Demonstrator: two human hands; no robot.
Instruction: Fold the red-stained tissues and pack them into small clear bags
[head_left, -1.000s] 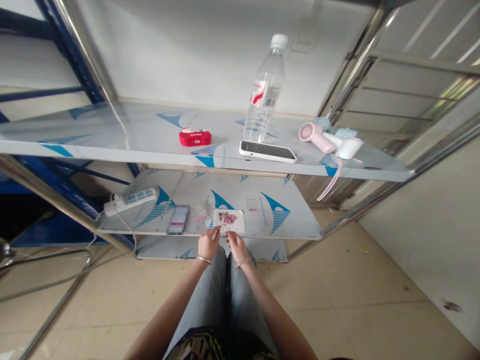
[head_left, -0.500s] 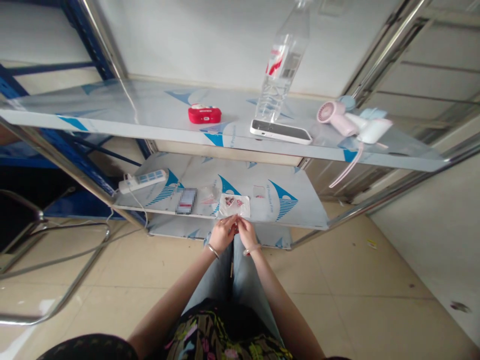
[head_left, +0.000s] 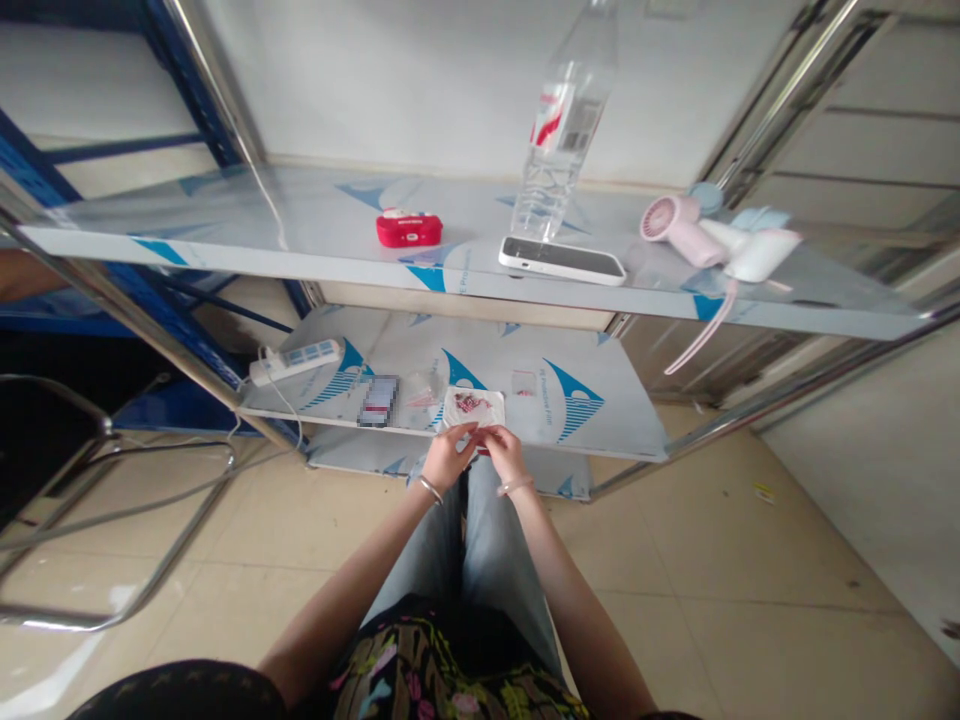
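My left hand (head_left: 448, 456) and my right hand (head_left: 504, 452) meet fingertip to fingertip at the front edge of the middle shelf, above my knees. Both are closed in a pinch; something small and dark red shows between and below the fingers, too small to name. Just beyond them lies a white sheet or tray (head_left: 491, 396) with a small heap of red and dark bits (head_left: 471, 402) on it. Left of it is a clear plastic bag (head_left: 421, 388) with pinkish contents. A smaller clear bag (head_left: 523, 383) with reddish bits lies to the right.
A phone-like item (head_left: 379, 400), blurred out, and a white power strip (head_left: 296, 362) lie at left on the middle shelf. The upper shelf (head_left: 300, 220) holds a red case (head_left: 409, 230), a water bottle (head_left: 559, 140), a white-edged phone (head_left: 562, 260) and a pink handheld fan (head_left: 679, 228). A metal-framed chair (head_left: 187, 530) stands left.
My right hand has turned and its fingers now arch over more toward the left hand. The red bits on the white sheet look more gathered. The view has shifted slightly.
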